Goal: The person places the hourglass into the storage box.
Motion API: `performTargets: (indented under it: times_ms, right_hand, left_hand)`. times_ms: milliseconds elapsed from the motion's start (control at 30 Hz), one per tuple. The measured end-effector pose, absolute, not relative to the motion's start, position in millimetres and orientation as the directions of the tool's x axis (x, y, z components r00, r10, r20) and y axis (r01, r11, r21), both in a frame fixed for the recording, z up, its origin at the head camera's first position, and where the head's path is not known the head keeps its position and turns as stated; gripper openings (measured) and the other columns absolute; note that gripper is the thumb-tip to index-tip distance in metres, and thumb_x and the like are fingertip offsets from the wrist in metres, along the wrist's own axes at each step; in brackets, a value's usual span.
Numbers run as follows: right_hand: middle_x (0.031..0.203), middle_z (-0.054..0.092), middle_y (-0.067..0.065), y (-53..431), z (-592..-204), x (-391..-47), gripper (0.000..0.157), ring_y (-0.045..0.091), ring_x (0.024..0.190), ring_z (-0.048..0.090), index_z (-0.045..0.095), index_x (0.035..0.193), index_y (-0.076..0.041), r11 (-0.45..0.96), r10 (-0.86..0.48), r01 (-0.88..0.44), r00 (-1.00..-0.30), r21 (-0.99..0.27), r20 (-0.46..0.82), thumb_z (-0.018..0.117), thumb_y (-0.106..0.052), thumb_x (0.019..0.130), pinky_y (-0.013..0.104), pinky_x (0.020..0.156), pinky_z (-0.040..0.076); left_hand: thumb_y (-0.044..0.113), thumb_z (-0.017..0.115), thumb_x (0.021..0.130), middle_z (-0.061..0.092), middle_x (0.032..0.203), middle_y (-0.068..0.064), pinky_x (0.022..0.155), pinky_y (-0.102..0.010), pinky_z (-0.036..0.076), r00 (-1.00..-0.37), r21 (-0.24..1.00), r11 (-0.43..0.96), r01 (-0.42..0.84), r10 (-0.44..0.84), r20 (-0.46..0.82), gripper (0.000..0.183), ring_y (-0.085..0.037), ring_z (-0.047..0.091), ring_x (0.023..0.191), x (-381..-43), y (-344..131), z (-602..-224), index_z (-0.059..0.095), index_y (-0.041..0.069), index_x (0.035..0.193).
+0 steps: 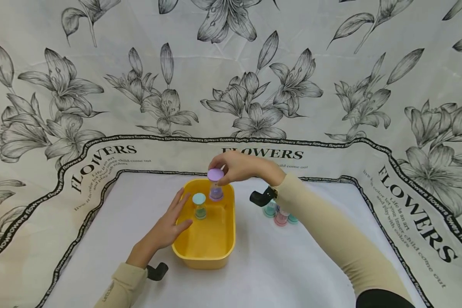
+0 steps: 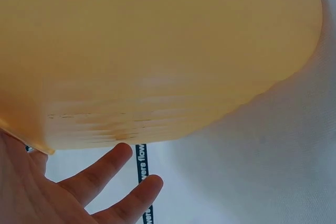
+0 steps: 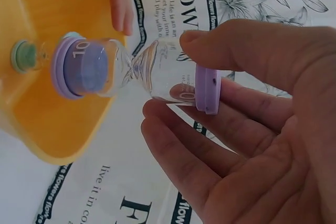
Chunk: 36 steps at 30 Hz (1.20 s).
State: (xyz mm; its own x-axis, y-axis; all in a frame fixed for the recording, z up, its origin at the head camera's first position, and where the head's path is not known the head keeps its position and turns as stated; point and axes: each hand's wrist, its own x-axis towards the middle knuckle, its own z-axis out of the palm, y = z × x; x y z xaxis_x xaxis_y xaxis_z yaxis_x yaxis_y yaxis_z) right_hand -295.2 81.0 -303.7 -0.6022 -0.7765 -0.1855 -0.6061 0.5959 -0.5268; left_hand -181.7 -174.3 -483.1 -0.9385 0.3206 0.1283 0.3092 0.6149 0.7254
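Note:
My right hand (image 1: 238, 167) pinches a purple-capped sand timer (image 3: 142, 72) near its upper cap, thumb on one side and fingers on the other. Purple sand fills the lower bulb. The timer is upright over the far end of a yellow plastic bin (image 1: 204, 244); whether its base touches the bin's floor I cannot tell. A teal-capped sand timer (image 1: 199, 206) with green sand stands inside the bin, left of the purple one. Along the bin's left rim rests my left hand (image 1: 169, 226), fingers spread and fairly straight, thumb over the inside.
Several more sand timers, among them a pink one (image 1: 281, 219) and a teal one (image 1: 270, 208), stand right of the bin, partly behind the right forearm. A white cloth (image 1: 277, 265) with a flower-printed border (image 1: 262, 153) covers the surface and rises behind.

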Motion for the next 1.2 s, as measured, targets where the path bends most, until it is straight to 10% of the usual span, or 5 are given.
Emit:
performTargets:
  times_ms: [733, 1200]
  right_hand:
    - [0.117, 0.075, 0.005, 57, -360, -302, 0.036, 0.017, 0.107, 0.067, 0.073, 0.120, -0.006, 0.532, -0.844, -0.679, -0.475, -0.505, -0.251, 0.079, -0.003, 0.085, 0.029, 0.096, 0.057]
    - [0.111, 0.072, -0.002, 50, -391, -308, 0.028, 0.013, 0.097, 0.063, 0.076, 0.111, -0.015, 0.675, -0.737, -0.628, -0.580, -0.387, -0.346, 0.080, -0.004, 0.086, 0.028, 0.091, 0.056]
  left_hand:
    - [0.031, 0.060, 0.103, -0.003, 0.175, -0.012, 0.125, -0.064, 0.015, -0.935, 0.728, 0.610, 0.313, 0.332, 0.124, 0.083, -0.039, 0.009, 0.160, -182, -176, -483, 0.011, 0.010, 0.166]
    - [0.036, 0.058, 0.103, -0.005, 0.175, -0.009, 0.125, -0.064, 0.013, -0.936, 0.749, 0.590, 0.300, 0.336, 0.110, 0.084, -0.038, 0.007, 0.160, -182, -177, -483, 0.010, 0.011, 0.167]
